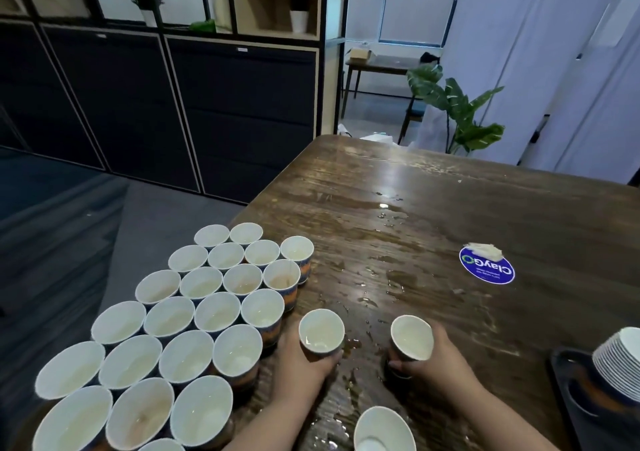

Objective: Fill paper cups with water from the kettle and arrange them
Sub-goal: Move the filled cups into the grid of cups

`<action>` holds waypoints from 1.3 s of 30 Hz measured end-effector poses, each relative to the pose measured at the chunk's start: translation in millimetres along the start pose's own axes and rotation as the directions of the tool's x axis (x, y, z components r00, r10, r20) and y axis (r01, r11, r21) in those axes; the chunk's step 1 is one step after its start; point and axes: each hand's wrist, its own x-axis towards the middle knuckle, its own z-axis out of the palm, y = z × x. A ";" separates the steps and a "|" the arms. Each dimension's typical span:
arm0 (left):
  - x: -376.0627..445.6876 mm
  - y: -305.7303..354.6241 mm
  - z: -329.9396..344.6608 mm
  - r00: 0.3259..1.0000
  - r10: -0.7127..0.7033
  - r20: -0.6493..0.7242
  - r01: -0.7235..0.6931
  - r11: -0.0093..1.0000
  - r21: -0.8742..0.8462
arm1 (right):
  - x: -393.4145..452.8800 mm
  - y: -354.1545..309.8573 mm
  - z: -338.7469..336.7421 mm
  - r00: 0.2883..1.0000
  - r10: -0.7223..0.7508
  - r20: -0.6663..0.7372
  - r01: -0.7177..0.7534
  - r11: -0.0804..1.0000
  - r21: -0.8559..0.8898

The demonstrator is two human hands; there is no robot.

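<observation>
The left hand wraps its fingers round one round-rimmed paper cup, and the right hand grasps a second cup, both standing on the wet, grainy dark-wood table. To the left, filled cups crowd rim to rim near the table's edge, with spilled water glistening between the hands; dark cabinets line the room behind.

The stack of cups at three o'clock is cut by the right edge; the lowest cup at six o'clock loses its base.
</observation>
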 end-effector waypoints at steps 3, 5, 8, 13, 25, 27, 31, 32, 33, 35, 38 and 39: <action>0.3 -1.5 1.0 0.996 -0.095 0.001 0.094 0.987 0.129 | 5.7 -2.2 6.9 1.000 0.004 -0.014 -0.003 0.996 0.087; 2.1 -5.1 2.5 0.987 -0.153 0.058 0.153 0.988 0.007 | 9.3 -6.7 12.8 0.999 -0.018 -0.027 0.021 0.995 0.102; 9.9 -10.6 6.5 0.961 -0.260 0.093 0.268 0.960 -0.079 | 18.8 -13.9 23.2 0.999 -0.044 -0.012 0.046 0.987 0.152; 26.1 -22.9 17.3 0.951 -0.298 0.086 0.309 0.930 -0.199 | 37.2 -38.3 38.6 0.993 -0.119 0.012 0.115 0.977 0.180; 40.9 -6.9 14.2 0.910 -0.413 0.028 0.402 0.866 -0.296 | 73.0 -100.3 77.1 0.993 -0.100 0.061 0.089 0.983 0.163; 42.3 -8.0 15.0 0.907 -0.420 0.041 0.412 0.859 -0.303 | 77.0 -105.5 83.9 0.990 -0.108 0.090 0.087 0.974 0.209; 43.7 -8.0 13.5 0.904 -0.421 0.069 0.420 0.852 -0.313 | 87.1 -109.0 97.7 0.976 -0.140 0.165 0.087 0.953 0.291; 44.3 -9.1 12.7 0.904 -0.419 0.080 0.422 0.852 -0.310 | 90.0 -107.8 101.0 0.973 -0.150 0.173 0.091 0.947 0.308; 45.2 -9.6 12.4 0.905 -0.415 0.095 0.423 0.852 -0.308 | 90.0 -107.7 101.9 0.972 -0.160 0.172 0.102 0.946 0.307; 46.5 -10.3 11.9 0.898 -0.422 0.122 0.438 0.842 -0.315 | 88.4 -106.8 100.9 0.970 -0.179 0.167 0.122 0.944 0.306; 47.5 -5.7 10.5 0.885 -0.443 0.145 0.465 0.813 -0.350 | 88.3 -104.3 99.9 0.961 -0.209 0.180 0.146 0.939 0.310; 47.0 -3.6 9.8 0.882 -0.447 0.149 0.469 0.804 -0.365 | 88.0 -103.2 99.7 0.959 -0.214 0.186 0.150 0.940 0.308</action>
